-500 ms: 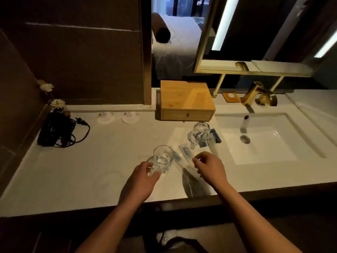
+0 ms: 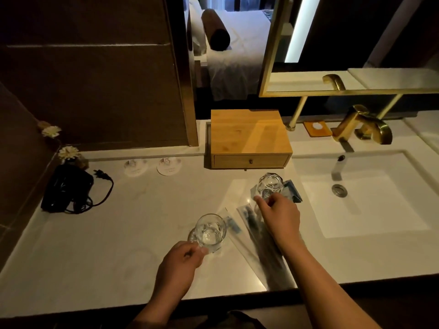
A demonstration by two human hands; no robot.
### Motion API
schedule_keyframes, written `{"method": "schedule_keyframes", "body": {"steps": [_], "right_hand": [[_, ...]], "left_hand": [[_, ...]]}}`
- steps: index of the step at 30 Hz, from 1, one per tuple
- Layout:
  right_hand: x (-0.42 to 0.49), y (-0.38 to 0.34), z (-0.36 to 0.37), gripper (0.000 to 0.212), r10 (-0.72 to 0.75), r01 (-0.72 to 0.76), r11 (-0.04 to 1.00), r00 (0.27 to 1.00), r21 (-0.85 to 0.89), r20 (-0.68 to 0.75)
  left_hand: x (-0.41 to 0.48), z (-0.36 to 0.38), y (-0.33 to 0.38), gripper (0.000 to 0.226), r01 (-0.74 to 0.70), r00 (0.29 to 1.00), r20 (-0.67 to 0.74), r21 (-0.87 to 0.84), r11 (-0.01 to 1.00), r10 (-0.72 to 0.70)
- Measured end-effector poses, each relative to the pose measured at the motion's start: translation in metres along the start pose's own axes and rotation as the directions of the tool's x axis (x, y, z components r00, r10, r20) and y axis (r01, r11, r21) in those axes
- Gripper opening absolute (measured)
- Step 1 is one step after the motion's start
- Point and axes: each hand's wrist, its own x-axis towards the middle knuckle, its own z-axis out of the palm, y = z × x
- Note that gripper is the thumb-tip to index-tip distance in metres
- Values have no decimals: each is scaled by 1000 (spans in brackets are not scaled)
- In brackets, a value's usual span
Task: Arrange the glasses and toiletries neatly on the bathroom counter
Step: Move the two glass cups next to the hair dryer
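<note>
My left hand (image 2: 181, 258) grips the base of a clear glass (image 2: 210, 231), which tilts with its mouth toward me just above the white counter (image 2: 95, 245). A second clear glass (image 2: 269, 185) lies on its side farther back, near the sink. My right hand (image 2: 279, 214) reaches to it, fingertips touching its lower side; whether they grip it is unclear. Between the glasses lie long clear toiletry packets (image 2: 247, 218), partly under my right forearm. Small blue sachets (image 2: 293, 191) lie beside the far glass.
A wooden drawer box (image 2: 249, 136) stands behind the glasses. The sink basin (image 2: 365, 205) with a gold tap (image 2: 358, 125) is at the right. Two round paper coasters (image 2: 152, 166) sit at the back. A black hair dryer with cord (image 2: 69, 188) lies far left.
My right hand has moved away from the packets and up to the far glass. My left hand keeps the near glass, roughly in place.
</note>
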Motion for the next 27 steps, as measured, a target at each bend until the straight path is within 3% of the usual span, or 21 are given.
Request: {"method": "schedule_keyframes", "body": {"steps": [5,10,13,15,18,22,27], "right_hand": [[1,0,4,33,15,-14,1000,999,28,-40],[6,-7,8,22,128,-123,991,987,50,-96],[7,-10,5,23,235,-205,949,966,239,-106],[7,-9,4,21,328,-271,842,943,466,-45],[7,-12,4,19,405,-346,562,907,751,115],[9,-17,7,16,478,-485,333,826,809,298],[6,-17,17,18,464,-588,146,751,795,470]], "left_hand": [[11,-17,-5,35,11,999,-32,-90,996,-14],[46,-38,-9,33,-1,1000,-26,-67,998,-1],[69,-48,-12,37,-10,1000,-9,-49,999,10],[82,-51,-16,39,-8,1000,5,-29,1000,8],[97,-55,-18,38,-14,1000,24,-32,999,15],[110,-57,-12,37,-12,999,34,-39,999,13],[117,-57,-7,37,-37,998,43,-18,999,37]]}}
